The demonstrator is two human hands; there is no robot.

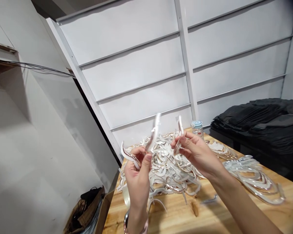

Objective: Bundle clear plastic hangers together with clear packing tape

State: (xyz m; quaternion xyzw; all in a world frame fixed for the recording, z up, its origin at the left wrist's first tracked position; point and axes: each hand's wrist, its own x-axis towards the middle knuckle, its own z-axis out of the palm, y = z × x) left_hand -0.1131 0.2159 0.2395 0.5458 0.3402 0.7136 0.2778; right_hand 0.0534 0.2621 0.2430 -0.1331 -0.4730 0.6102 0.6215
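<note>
Two curved white trim strips with a shiny rose-gold line are in my left hand [138, 172]. One, a wavy strip [127, 155], sticks out to the left; the other, a blurred upright strip [153, 133], is pinched between thumb and fingers. My right hand [197, 151] pinches a third curved strip [180, 125], held upright and apart from those on the left. Below and behind both hands lies a tangled heap of similar strips [168, 175] on the wooden table [175, 214].
Bundles of looped strips [254, 177] lie on the table's right side. A jar with a blue lid [197, 127] stands at the back. Dark stacked sheets [258, 126] are beyond the right edge. A cardboard box [100, 211] sits at lower left, below a white panelled wall [136, 71].
</note>
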